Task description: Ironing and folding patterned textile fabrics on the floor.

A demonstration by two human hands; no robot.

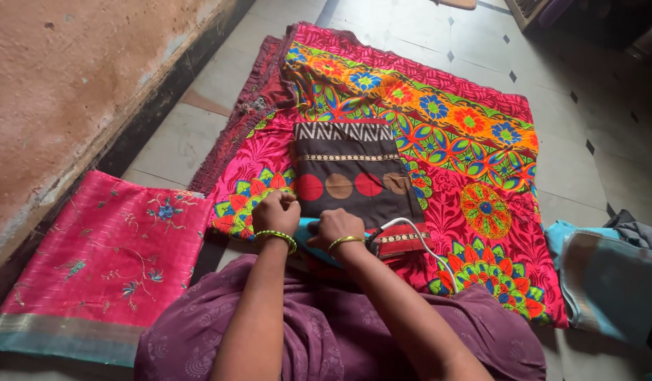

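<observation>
The fingers of the left hand are curled together and press down on the near left edge of a dark brown cloth; whether they pinch the cloth or only rest on it I cannot tell. The fingers of the right hand are closed around a turquoise iron, most of which is hidden under the hand and wrist. The iron sits at the near edge of the brown cloth, just beside the left hand. Each wrist wears a bangle, the left one green and yellow, the right one gold.

A white cord runs from under the right hand, loops to the right and comes back toward the person's knee.

The brown cloth lies flat, with a zigzag band at its far end, a row of red and tan circles across its middle and a red trim strip at the near right corner. It rests on a large bright pink spread with orange, green and blue flower patterns, laid over the tiled floor.

To the left, beside the wall, lies a folded pink cloth with embroidered flowers and a teal border. To the right lies a folded light blue cloth. The person's lap is covered in purple fabric.
</observation>
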